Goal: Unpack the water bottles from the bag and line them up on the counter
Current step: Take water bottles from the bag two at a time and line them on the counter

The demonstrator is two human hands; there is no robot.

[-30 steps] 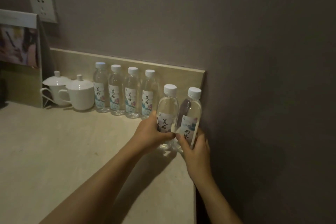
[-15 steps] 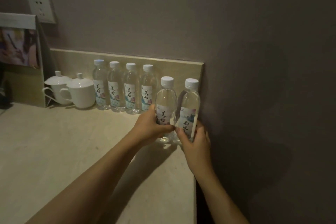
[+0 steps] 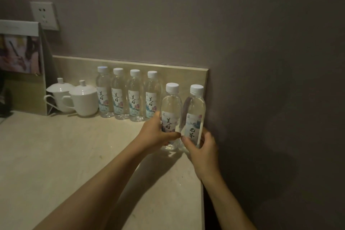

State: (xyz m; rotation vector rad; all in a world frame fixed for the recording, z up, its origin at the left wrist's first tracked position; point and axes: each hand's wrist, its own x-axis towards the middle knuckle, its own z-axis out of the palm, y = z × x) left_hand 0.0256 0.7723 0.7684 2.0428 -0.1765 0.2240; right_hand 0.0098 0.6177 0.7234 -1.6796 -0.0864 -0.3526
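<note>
Several clear water bottles with white caps stand in a row [image 3: 127,97] against the backsplash of the beige counter [image 3: 56,155]. In front of the row's right end two more bottles stand upright, side by side. My left hand [image 3: 156,134] grips the left one [image 3: 170,106] around its label. My right hand [image 3: 202,147] holds the right one [image 3: 195,110], which stands close to the side wall. Both bottles rest on the counter, nearer to me than the row. No bag is in view.
Two white lidded cups [image 3: 82,99] stand left of the row, beside an upright card stand [image 3: 20,56]. A wall socket [image 3: 44,16] is above. The counter's right edge [image 3: 202,201] runs along the dark wall, just under my right wrist.
Both hands keep their grip on the two front bottles. The pair has shifted slightly away from me toward the back row; the view has shifted a little too.
</note>
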